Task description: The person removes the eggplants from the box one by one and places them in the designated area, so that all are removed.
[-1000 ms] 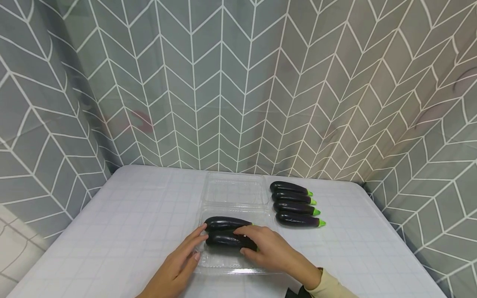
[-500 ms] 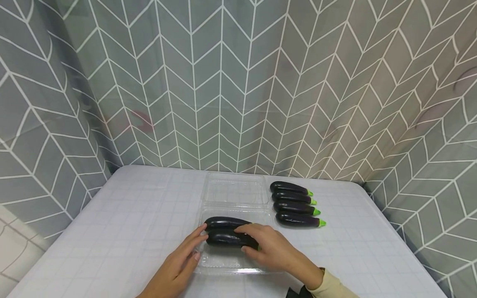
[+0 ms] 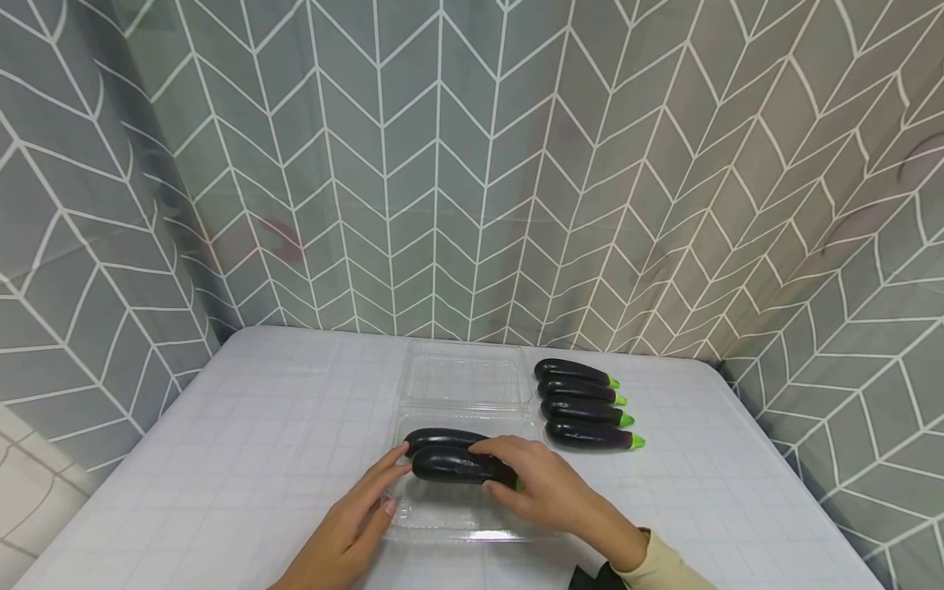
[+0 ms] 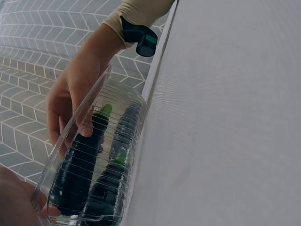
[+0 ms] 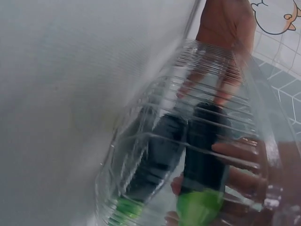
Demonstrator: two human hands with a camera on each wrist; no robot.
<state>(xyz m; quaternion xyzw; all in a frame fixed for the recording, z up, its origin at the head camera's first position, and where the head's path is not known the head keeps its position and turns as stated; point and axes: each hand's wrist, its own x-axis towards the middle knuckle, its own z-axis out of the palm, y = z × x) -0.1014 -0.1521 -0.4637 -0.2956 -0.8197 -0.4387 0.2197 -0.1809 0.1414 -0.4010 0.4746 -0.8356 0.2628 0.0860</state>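
My right hand (image 3: 542, 487) grips a dark, glossy eggplant (image 3: 451, 465) near its green stem end, fingers on the far side and thumb on the near side. Below the held eggplant shows the bottom of a clear plastic clamshell container (image 3: 472, 537). A second eggplant (image 3: 438, 436) lies just behind it in the same container, partly covered by the hand. My left hand (image 3: 350, 520) rests at the container's left rim with its fingers fairly straight, fingertips close to the eggplants' blunt ends. Through the clear wall, the left wrist view shows the held eggplant (image 4: 75, 174) above the other.
The container's lid (image 3: 468, 377) lies folded back behind it. Several more eggplants (image 3: 590, 434) lie in a row to the right, green ends pointing right. A white cloth covers the table (image 3: 243, 459), and a grey patterned curtain (image 3: 457, 164) hangs around it.
My right hand has raised the front eggplant slightly and shifted it a little to the right and away from me. My left hand has stayed in place.
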